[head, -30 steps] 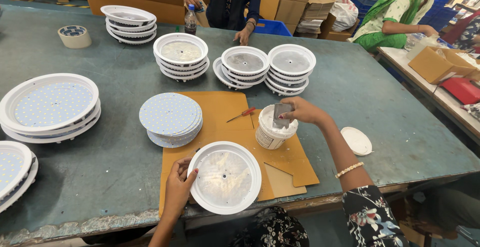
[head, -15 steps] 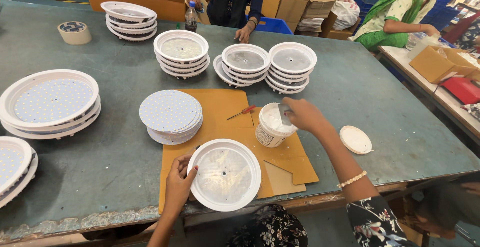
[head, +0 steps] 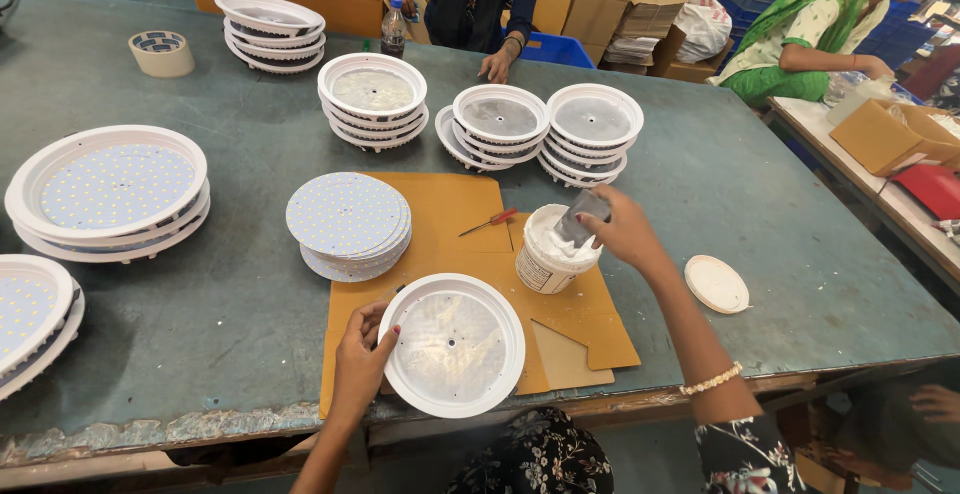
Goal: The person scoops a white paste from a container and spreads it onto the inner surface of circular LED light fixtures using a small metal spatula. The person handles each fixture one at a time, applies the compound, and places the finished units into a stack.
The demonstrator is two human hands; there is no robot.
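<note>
Right fingers (head: pixel 612 216) pinching flat grey scraper (head: pixel 582 219) over paste tub (head: pixel 550 251), left fingers (head: pixel 378 331) gripping round white housing (head: pixel 453 345) rim

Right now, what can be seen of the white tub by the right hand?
The white tub is a small round plastic-looking pot with a printed label on its side. It stands upright and open on the brown cardboard sheet, heaped with thick white paste. The right hand holds a flat grey scraper at its rim, dipping into the paste. A red-handled screwdriver lies just beside it; a loose white lid lies apart on the green table.
</note>
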